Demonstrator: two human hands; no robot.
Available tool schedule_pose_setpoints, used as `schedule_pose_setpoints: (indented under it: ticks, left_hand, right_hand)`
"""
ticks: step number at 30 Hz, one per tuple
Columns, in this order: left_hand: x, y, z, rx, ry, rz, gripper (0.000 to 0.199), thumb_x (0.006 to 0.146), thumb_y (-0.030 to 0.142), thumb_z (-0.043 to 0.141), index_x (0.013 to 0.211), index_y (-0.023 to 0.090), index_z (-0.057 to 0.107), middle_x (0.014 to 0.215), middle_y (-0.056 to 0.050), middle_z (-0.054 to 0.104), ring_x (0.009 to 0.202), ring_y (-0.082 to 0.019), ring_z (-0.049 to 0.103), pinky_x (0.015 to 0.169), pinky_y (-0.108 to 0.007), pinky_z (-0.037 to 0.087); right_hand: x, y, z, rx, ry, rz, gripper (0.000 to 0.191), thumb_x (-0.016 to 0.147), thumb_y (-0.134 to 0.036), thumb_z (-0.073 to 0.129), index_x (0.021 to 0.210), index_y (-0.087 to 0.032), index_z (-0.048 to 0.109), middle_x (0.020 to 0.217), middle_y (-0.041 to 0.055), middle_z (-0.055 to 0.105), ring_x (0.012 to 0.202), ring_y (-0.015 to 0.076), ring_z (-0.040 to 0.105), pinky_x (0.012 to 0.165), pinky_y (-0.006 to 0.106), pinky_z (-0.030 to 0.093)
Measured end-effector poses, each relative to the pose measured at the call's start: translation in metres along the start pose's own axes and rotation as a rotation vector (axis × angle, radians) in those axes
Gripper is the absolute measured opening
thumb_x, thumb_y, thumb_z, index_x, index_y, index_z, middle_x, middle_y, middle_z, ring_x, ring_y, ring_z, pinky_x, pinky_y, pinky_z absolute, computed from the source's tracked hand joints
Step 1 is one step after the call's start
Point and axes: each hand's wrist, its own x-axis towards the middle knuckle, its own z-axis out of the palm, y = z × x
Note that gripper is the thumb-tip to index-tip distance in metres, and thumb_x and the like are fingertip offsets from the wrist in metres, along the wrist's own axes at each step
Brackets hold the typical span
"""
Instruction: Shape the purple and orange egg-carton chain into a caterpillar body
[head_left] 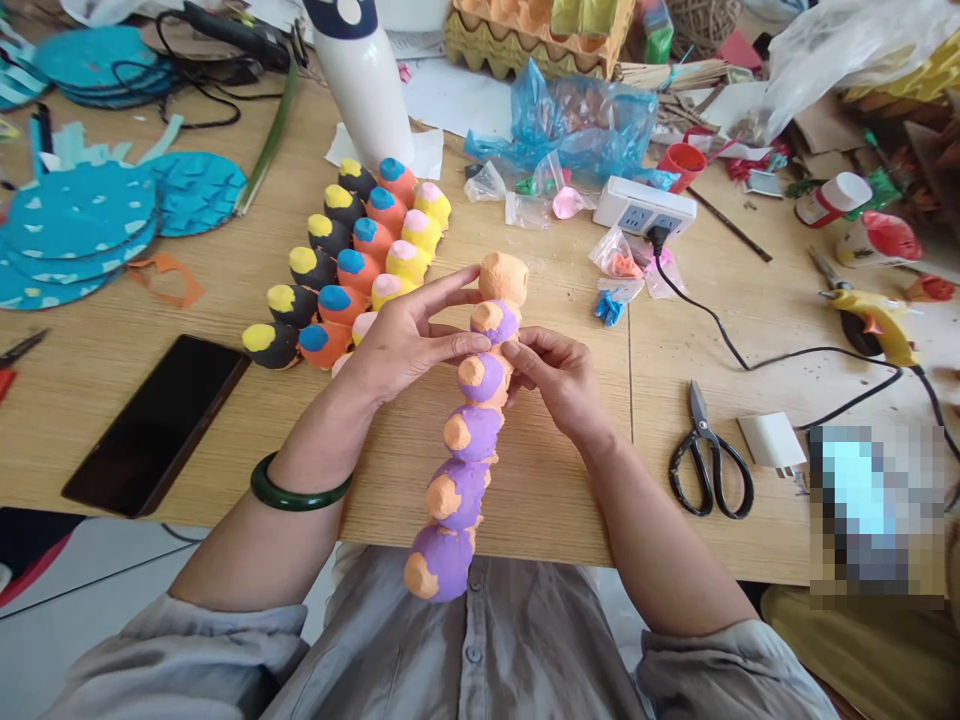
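Note:
Both hands hold one egg-carton caterpillar (480, 432), a row of bumps coated in purple clay with orange tops. Its far end bump (503, 278) is all orange. My left hand (409, 335) pinches the left side near that end, thumb on the second bump and a finger by the orange one. From the right, my right hand (555, 375) grips the strip with thumb and fingers, some fingertips hidden behind it. The near end hangs over the table edge toward my shirt. Three coloured caterpillar strips (356, 265), black, orange and yellow, lie beyond my left hand.
A black phone (157, 425) lies left; black scissors (709, 455) and a white charger (772, 442) lie right. A power strip (645, 210) trails a cord to a yellow glue gun (874, 320). A white bottle (364, 90), egg cartons (536, 40) and blue plastic (577, 125) stand behind.

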Motion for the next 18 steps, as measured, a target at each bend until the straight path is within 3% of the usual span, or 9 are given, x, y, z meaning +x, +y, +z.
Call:
schedule_pose_setpoints:
  ticks: [4, 7, 12, 18]
  left_hand:
    - [-0.002, 0.006, -0.001, 0.103, 0.026, -0.016, 0.082, 0.079, 0.047, 0.096, 0.153, 0.026, 0.069, 0.149, -0.013, 0.073, 0.137, -0.041, 0.068, 0.097, -0.049, 0.068]
    - [-0.004, 0.013, -0.002, 0.153, 0.012, -0.066, 0.076, 0.078, 0.054, 0.096, 0.146, 0.028, 0.074, 0.137, -0.01, 0.08, 0.119, -0.04, 0.076, 0.09, -0.05, 0.068]
    - [-0.005, 0.017, -0.001, 0.164, -0.052, -0.109, 0.045, 0.076, 0.059, 0.094, 0.11, 0.03, 0.088, 0.123, -0.003, 0.085, 0.119, -0.041, 0.075, 0.1, -0.054, 0.065]
    - [-0.005, 0.011, 0.0, 0.175, -0.084, -0.134, 0.036, 0.08, 0.052, 0.092, 0.104, 0.027, 0.086, 0.117, -0.005, 0.085, 0.112, -0.035, 0.078, 0.097, -0.049, 0.066]
  right_hand:
    - [-0.002, 0.0, 0.001, -0.074, -0.019, -0.088, 0.043, 0.084, -0.062, 0.088, 0.084, -0.02, 0.078, 0.074, -0.002, 0.068, 0.057, 0.0094, 0.058, 0.05, 0.023, 0.057]
    - [-0.003, 0.001, 0.0, -0.128, -0.038, -0.116, 0.045, 0.086, -0.063, 0.086, 0.083, -0.02, 0.076, 0.074, -0.0027, 0.062, 0.058, 0.009, 0.055, 0.05, 0.023, 0.056]
    - [-0.003, 0.005, -0.003, -0.232, -0.067, -0.133, 0.048, 0.091, -0.065, 0.08, 0.082, -0.019, 0.071, 0.07, -0.0034, 0.058, 0.053, 0.0084, 0.057, 0.046, 0.022, 0.051]
    - [-0.005, 0.005, 0.001, -0.295, -0.061, -0.164, 0.047, 0.093, -0.063, 0.078, 0.08, -0.02, 0.067, 0.074, -0.0021, 0.061, 0.052, 0.0084, 0.056, 0.047, 0.023, 0.051]
